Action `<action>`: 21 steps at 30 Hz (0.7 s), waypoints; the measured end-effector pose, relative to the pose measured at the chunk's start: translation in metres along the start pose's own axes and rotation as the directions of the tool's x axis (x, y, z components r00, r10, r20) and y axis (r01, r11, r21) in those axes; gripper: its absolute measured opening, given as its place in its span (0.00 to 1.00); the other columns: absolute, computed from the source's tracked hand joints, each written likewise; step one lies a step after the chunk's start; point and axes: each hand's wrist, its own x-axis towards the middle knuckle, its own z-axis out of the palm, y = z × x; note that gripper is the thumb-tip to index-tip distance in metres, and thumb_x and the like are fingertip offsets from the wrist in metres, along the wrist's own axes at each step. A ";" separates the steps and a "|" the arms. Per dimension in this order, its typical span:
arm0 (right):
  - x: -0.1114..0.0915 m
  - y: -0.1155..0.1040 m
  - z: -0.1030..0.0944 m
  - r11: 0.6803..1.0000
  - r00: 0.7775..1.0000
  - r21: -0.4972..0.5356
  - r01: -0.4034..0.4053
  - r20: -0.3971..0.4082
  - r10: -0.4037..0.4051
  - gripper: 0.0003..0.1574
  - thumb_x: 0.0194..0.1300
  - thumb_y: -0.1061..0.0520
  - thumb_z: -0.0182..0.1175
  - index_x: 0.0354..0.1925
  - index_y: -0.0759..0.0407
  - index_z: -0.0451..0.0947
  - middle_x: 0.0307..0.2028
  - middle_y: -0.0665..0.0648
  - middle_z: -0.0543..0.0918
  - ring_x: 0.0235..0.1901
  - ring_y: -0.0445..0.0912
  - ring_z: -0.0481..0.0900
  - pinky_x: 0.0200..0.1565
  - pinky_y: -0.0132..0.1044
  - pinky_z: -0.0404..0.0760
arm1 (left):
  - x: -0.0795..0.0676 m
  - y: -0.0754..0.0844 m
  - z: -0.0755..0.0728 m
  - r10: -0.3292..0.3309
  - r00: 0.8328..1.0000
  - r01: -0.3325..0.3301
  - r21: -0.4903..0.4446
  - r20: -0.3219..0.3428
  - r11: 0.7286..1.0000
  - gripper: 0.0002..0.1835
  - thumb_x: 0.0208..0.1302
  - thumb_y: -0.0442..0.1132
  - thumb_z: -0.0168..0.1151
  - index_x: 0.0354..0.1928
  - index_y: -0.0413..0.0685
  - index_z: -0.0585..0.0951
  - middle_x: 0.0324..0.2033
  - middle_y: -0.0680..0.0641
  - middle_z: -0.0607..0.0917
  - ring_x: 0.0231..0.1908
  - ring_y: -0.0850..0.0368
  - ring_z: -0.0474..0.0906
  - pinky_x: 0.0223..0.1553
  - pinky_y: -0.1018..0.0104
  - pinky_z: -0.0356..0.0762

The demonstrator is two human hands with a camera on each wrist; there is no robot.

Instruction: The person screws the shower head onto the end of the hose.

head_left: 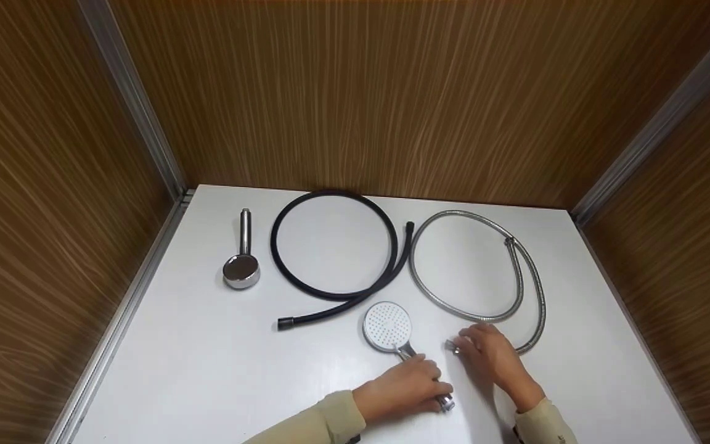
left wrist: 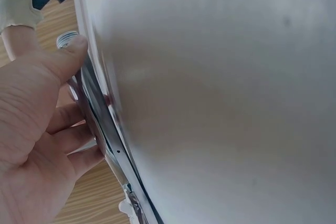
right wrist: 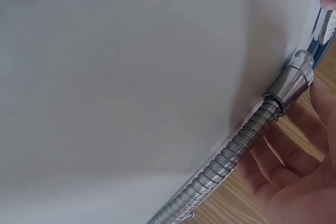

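My left hand (head_left: 405,383) grips the handle of a hand shower (head_left: 387,325), whose white nozzle face is turned up. In the left wrist view, the threaded end (left wrist: 67,38) of its handle pokes out beside the thumb. To the right, my right hand (head_left: 492,353) holds a silver metal shower hose (head_left: 540,290) close to its end. The right wrist view shows the hose's conical nut (right wrist: 290,81) near the thumb, with the fingers under the ribbed part. Nut and handle end lie apart. The palm hides part of the hand shower's handle.
A black shower hose (head_left: 273,246) lies coiled at the back middle of the white table (head_left: 207,370). Left of it is a second, chrome hand shower (head_left: 241,272). Wood-patterned panels (head_left: 355,92) close off the back and both sides.
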 end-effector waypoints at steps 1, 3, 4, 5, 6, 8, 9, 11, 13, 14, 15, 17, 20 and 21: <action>0.000 0.000 0.000 1.000 1.000 0.000 0.011 -0.003 -0.011 0.08 0.69 0.55 0.70 0.41 0.58 0.89 0.41 0.55 0.87 0.46 0.54 0.84 0.53 0.53 0.83 | 0.000 0.000 0.001 -0.002 1.000 0.002 -0.006 -0.005 1.000 0.14 0.71 0.61 0.62 0.48 0.65 0.84 0.35 0.60 0.82 0.38 0.65 0.75 0.49 0.71 0.72; 0.000 0.001 0.001 0.999 0.999 0.001 0.039 -0.008 -0.039 0.07 0.67 0.55 0.72 0.40 0.57 0.89 0.40 0.54 0.88 0.45 0.53 0.84 0.52 0.52 0.84 | 0.000 0.000 0.002 -0.004 1.000 0.004 -0.005 -0.012 1.000 0.14 0.70 0.61 0.62 0.47 0.65 0.84 0.34 0.60 0.82 0.37 0.65 0.74 0.48 0.71 0.71; -0.001 0.002 0.002 0.998 0.998 0.000 0.056 -0.013 -0.056 0.07 0.66 0.55 0.73 0.40 0.58 0.89 0.39 0.54 0.88 0.44 0.52 0.84 0.52 0.51 0.84 | 0.001 0.000 0.002 -0.004 1.000 0.004 -0.002 -0.014 1.000 0.14 0.70 0.61 0.62 0.47 0.65 0.84 0.34 0.60 0.82 0.37 0.65 0.74 0.48 0.71 0.71; -0.001 0.002 0.002 0.997 0.997 0.000 0.077 -0.019 -0.077 0.07 0.65 0.56 0.74 0.40 0.58 0.89 0.39 0.54 0.88 0.43 0.51 0.84 0.51 0.50 0.84 | 0.001 0.000 0.003 -0.004 1.000 0.004 0.003 -0.017 1.000 0.14 0.70 0.61 0.62 0.47 0.65 0.84 0.34 0.60 0.82 0.37 0.65 0.75 0.47 0.71 0.71; -0.001 0.003 0.003 0.995 0.995 -0.001 0.096 -0.023 -0.096 0.07 0.64 0.56 0.74 0.39 0.58 0.89 0.38 0.54 0.88 0.43 0.51 0.84 0.50 0.50 0.84 | 0.001 0.000 0.003 -0.003 1.000 0.003 0.010 -0.020 1.000 0.14 0.70 0.61 0.62 0.46 0.65 0.84 0.34 0.60 0.82 0.37 0.65 0.75 0.47 0.71 0.71; -0.001 0.004 0.004 0.991 0.990 -0.003 0.134 -0.034 -0.134 0.07 0.62 0.57 0.76 0.38 0.58 0.89 0.37 0.53 0.88 0.41 0.50 0.83 0.49 0.48 0.84 | 0.001 0.000 0.004 -0.001 1.000 0.002 0.020 -0.028 1.000 0.13 0.70 0.61 0.61 0.46 0.65 0.84 0.33 0.59 0.82 0.37 0.65 0.75 0.47 0.72 0.71; -0.001 0.004 0.004 0.989 0.988 -0.008 0.146 -0.039 -0.146 0.08 0.61 0.57 0.76 0.38 0.58 0.89 0.37 0.53 0.88 0.40 0.50 0.83 0.48 0.48 0.84 | 0.002 0.000 0.004 -0.002 0.999 0.002 0.020 -0.034 1.000 0.13 0.71 0.60 0.61 0.45 0.65 0.84 0.33 0.59 0.82 0.37 0.64 0.75 0.47 0.72 0.72; -0.001 0.005 0.005 0.986 0.986 -0.019 0.164 -0.039 -0.165 0.09 0.59 0.58 0.77 0.38 0.58 0.89 0.36 0.53 0.87 0.39 0.49 0.82 0.47 0.47 0.84 | 0.002 0.000 0.004 -0.002 0.999 0.003 0.024 -0.050 1.000 0.12 0.71 0.59 0.61 0.45 0.64 0.85 0.32 0.59 0.81 0.36 0.64 0.75 0.47 0.72 0.72; -0.001 0.006 0.005 0.986 0.986 -0.028 0.163 -0.029 -0.164 0.10 0.57 0.58 0.78 0.38 0.58 0.89 0.36 0.53 0.88 0.39 0.50 0.82 0.47 0.47 0.84 | 0.002 0.000 0.004 -0.001 0.998 0.003 0.028 -0.069 1.000 0.11 0.71 0.58 0.60 0.44 0.65 0.85 0.31 0.59 0.81 0.35 0.64 0.75 0.45 0.72 0.72; -0.001 0.006 0.005 0.987 0.987 -0.032 0.156 -0.018 -0.157 0.11 0.56 0.58 0.79 0.38 0.58 0.89 0.37 0.53 0.88 0.40 0.50 0.82 0.47 0.47 0.84 | 0.003 0.000 0.005 -0.001 0.997 0.004 0.030 -0.076 1.000 0.10 0.71 0.57 0.60 0.44 0.66 0.85 0.30 0.59 0.80 0.34 0.64 0.74 0.45 0.72 0.72; -0.001 0.006 0.005 0.989 0.989 -0.036 0.146 -0.007 -0.146 0.12 0.56 0.58 0.79 0.39 0.58 0.89 0.37 0.53 0.88 0.40 0.50 0.83 0.48 0.47 0.84 | 0.003 0.000 0.005 0.000 0.996 0.003 0.032 -0.085 0.999 0.10 0.70 0.57 0.60 0.44 0.66 0.86 0.30 0.59 0.80 0.33 0.64 0.74 0.43 0.72 0.72; 0.000 0.006 0.005 0.991 0.992 -0.037 0.125 0.015 -0.124 0.12 0.56 0.58 0.79 0.39 0.58 0.89 0.38 0.54 0.88 0.42 0.51 0.83 0.49 0.48 0.84 | 0.003 0.000 0.005 0.003 0.995 0.001 0.045 -0.098 0.999 0.10 0.70 0.57 0.59 0.43 0.68 0.86 0.29 0.59 0.80 0.32 0.64 0.73 0.42 0.71 0.72; 0.000 0.006 0.004 0.994 0.995 -0.039 0.100 0.032 -0.098 0.13 0.57 0.58 0.79 0.40 0.58 0.89 0.40 0.55 0.88 0.43 0.52 0.84 0.51 0.49 0.85 | 0.005 -0.001 0.005 -0.001 0.995 0.005 0.046 -0.102 0.999 0.10 0.70 0.58 0.59 0.45 0.68 0.85 0.29 0.58 0.80 0.31 0.64 0.73 0.40 0.71 0.71; 0.000 0.006 0.003 0.994 0.995 -0.041 0.098 0.031 -0.097 0.13 0.57 0.58 0.79 0.40 0.58 0.89 0.40 0.55 0.88 0.44 0.52 0.84 0.51 0.49 0.85 | 0.005 -0.001 0.004 -0.003 0.995 0.008 0.043 -0.101 0.999 0.11 0.70 0.58 0.59 0.45 0.68 0.85 0.29 0.58 0.80 0.31 0.64 0.73 0.40 0.71 0.71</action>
